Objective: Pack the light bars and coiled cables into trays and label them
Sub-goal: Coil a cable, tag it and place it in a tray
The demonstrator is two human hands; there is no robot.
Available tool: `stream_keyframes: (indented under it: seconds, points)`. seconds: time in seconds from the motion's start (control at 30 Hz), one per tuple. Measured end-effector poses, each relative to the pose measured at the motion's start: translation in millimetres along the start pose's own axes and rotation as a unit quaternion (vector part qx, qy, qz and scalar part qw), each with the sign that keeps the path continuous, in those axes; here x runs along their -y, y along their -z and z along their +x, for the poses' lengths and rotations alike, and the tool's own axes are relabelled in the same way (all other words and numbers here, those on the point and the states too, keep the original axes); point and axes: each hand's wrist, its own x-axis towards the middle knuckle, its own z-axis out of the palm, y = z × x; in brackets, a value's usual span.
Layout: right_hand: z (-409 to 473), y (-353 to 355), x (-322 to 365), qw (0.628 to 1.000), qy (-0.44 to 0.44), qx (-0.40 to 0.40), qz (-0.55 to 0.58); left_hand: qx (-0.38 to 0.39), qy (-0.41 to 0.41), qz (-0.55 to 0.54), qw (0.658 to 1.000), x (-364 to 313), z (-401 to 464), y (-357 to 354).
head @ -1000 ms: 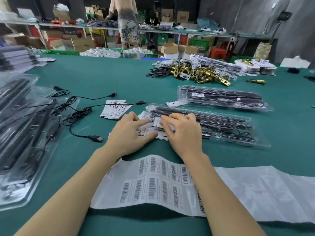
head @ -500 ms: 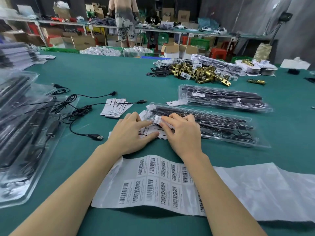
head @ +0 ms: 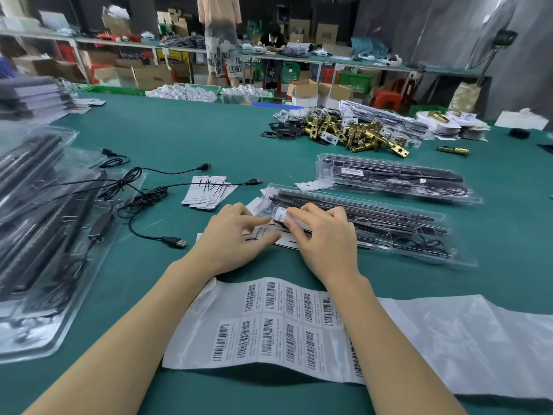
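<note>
Under right hand (head: 323, 238) fingertips, label (head: 281, 211) on tray (head: 413, 235).

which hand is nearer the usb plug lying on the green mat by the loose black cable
Left. The left hand lies just right of the usb plug; the right hand is farther right, on the tray.
</note>
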Motion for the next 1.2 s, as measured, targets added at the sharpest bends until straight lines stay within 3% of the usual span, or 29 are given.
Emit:
stream_keyframes:
  seconds: [0.17,0.27,0.5,0.67,0.73,0.87,0.97,1.0,1.07,1.1,1.13,1.2]
  points:
    - [1,-1,-1,1.0,-0.002,0.01,-0.004,-0.048,0.047,-0.097,0.993,6,2,14]
    - [1,-1,0,1.0,-0.009,0.022,-0.016,-0.081,0.09,-0.056,0.991,3,13,16]
    - [0,-1,4,1.0,-0.018,0.008,-0.012,0.113,0.212,0.047,0.97,-25,58,23]
    - [-2,1,4,1.0,-0.015,0.011,0.002,0.222,0.288,0.024,0.931,-40,78,27]
    - [-1,3,2,1.0,-0.014,0.0,0.019,0.237,0.292,-0.027,0.926,-37,78,25]
    - [-5,12,6,0.991,-0.035,-0.043,0.121,0.188,0.284,-0.159,0.927,-26,70,23]
    - [-6,24,3,0.958,-0.074,-0.1,0.258,0.115,0.257,-0.191,0.94,-23,55,18]
    - [1,31,0,0.943,-0.121,-0.085,0.299,0.092,0.257,-0.207,0.94,-22,49,16]
    - [27,44,-8,0.88,-0.272,-0.005,0.388,0.071,0.261,-0.239,0.933,-20,44,11]
    - [34,46,-9,0.839,-0.327,-0.021,0.434,0.068,0.263,-0.246,0.93,-20,43,10]
    - [34,44,-7,0.806,-0.342,-0.102,0.472,0.066,0.262,-0.249,0.93,-19,43,11]
    - [19,40,2,0.782,-0.297,-0.244,0.491,0.064,0.259,-0.254,0.93,-19,45,12]
